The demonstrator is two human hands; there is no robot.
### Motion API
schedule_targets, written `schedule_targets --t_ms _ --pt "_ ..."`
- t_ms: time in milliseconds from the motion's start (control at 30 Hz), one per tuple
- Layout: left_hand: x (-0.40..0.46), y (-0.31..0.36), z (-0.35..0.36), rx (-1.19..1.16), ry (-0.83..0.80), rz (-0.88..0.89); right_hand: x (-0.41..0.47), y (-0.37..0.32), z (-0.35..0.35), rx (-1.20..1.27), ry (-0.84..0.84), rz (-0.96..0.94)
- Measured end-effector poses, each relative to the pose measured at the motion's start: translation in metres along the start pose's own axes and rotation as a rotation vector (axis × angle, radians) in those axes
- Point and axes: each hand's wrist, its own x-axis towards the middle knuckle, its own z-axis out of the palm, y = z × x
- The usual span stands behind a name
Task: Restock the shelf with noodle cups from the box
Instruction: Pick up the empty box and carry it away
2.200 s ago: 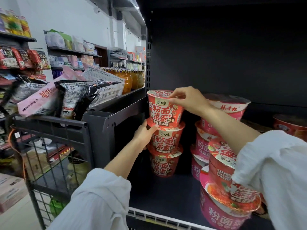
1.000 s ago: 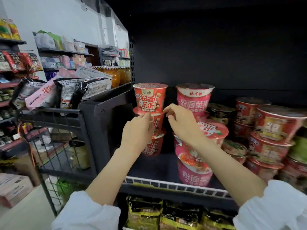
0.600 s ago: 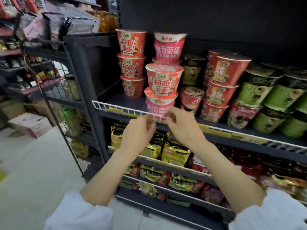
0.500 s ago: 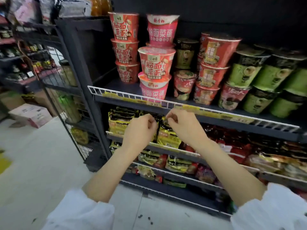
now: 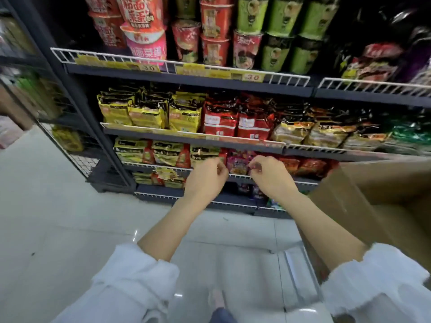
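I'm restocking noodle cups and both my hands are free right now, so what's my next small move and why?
Probably reach the right hand down and right into the cardboard box for another cup. Both it and the left hand hold nothing, loosely curled in front of the lower shelves, and the noodle cups sit above.

The shelf looks like dark matt painted metal, edged with a white wire rail, and the noodle cups on it have glossy printed wrapping with smooth lids. The packets on the lower shelves are shiny crinkled plastic film that catches the light. The box at the right is plain matt brown cardboard, the floor is smooth polished tile with bright reflections, and the sleeves are soft white cloth with frayed, fuzzy cuffs.
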Motion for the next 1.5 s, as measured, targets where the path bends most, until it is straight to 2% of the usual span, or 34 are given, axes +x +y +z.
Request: schedule_targets --t_ms 267,367,433,500,633,733,833,900,1000,1133,1267,1500 --pt "-0.056 0.102 0.083 -0.03 -0.182 0.013 -0.075 0.112 -0.056 -0.1 -0.022 0.1" --pt "-0.069 0.146 0.118 -0.059 -0.177 0.006 -0.1 0.153 -0.078 -0.251 0.075 0.071" --pt "-0.078 0.17 0.143 -0.091 -0.159 -0.012 -0.112 0.183 -0.092 -0.269 0.103 0.046" --pt "-0.086 0.191 0.168 -0.146 -0.152 -0.044 -0.116 0.211 -0.102 -0.095 -0.027 0.074" --pt "-0.107 0.221 0.211 -0.351 -0.199 -0.223 -0.118 0.24 -0.108 0.272 -0.439 0.111" --pt "-0.126 0.233 0.221 -0.526 -0.23 -0.378 -0.123 0.242 -0.106 0.598 -0.538 0.182" --pt "-0.144 0.238 0.227 -0.591 -0.316 -0.389 -0.121 0.24 -0.102 0.606 -0.48 0.195" --pt "-0.152 0.239 0.233 -0.519 -0.29 -0.34 -0.119 0.237 -0.1 0.514 -0.444 0.169" --pt "-0.158 0.236 0.233 -0.362 -0.122 -0.279 -0.121 0.227 -0.097 0.42 -0.453 0.114" --pt "-0.172 0.216 0.209 -0.292 0.065 -0.334 -0.129 0.188 -0.089 0.341 -0.497 -0.031" --pt "-0.198 0.176 0.155 -0.233 0.258 -0.451 -0.142 0.116 -0.076 0.373 -0.577 -0.155" --pt "-0.257 0.094 0.026 -0.144 0.468 -0.533 -0.166 -0.052 -0.027 0.422 -0.699 -0.372"
